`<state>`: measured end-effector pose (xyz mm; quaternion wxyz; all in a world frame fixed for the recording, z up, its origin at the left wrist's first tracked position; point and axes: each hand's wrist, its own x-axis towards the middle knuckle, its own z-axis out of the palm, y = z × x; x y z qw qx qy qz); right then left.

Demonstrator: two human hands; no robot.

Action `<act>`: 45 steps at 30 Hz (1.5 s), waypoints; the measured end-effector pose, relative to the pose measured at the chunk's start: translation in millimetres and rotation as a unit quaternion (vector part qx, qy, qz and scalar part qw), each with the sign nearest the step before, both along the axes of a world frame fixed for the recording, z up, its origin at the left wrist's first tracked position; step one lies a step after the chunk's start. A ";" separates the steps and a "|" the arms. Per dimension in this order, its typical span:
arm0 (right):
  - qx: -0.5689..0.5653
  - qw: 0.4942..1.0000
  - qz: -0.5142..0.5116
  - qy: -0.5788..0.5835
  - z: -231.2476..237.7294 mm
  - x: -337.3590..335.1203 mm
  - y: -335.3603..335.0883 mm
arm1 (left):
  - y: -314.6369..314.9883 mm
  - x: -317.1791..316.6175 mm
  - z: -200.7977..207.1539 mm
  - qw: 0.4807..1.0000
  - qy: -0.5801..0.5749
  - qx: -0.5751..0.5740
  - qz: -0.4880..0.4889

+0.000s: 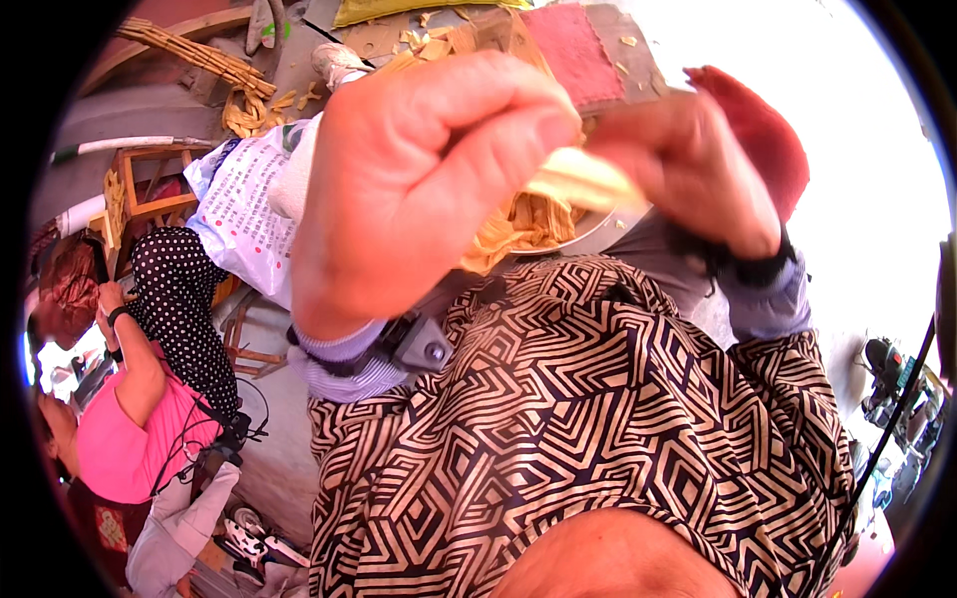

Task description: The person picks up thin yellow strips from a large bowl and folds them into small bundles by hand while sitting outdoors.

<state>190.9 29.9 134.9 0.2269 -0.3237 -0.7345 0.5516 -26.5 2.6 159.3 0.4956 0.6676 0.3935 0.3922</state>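
My left hand (429,184) is raised close to the camera, its thumb and fingers closed in a pinch. From between my hands runs a pale yellow, flat strip (576,179) of soft-looking material; its exact kind does not show. My right hand (688,164) is smeared by motion, with its bent fingers at the strip's right end. Beneath them, crumpled yellow strips (533,221) lie in a shallow metal basin (595,235) by my lap, partly hidden by my hands. A black-and-tan patterned apron (558,399) covers my front.
Left of me sits another person in a pink top (130,429) and dotted trousers (179,269). A white printed bag (244,214) and a wooden frame (150,184) are near that person. Ahead are a braided yellow bundle (194,55), a red cloth (568,55) and scattered scraps.
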 end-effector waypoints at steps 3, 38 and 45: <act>-0.259 0.944 0.056 0.198 11.5 -9.8 -27.4 | 15.4 16.9 -40.2 0.983 -0.079 -0.158 -0.042; -0.022 0.964 -0.251 0.081 -121.4 -25.1 -21.1 | -3.6 48.1 -133.9 0.984 0.082 0.042 0.150; 0.056 0.939 -0.325 0.100 -117.2 -27.0 -26.4 | -11.9 51.6 -139.4 0.978 0.003 -0.101 0.182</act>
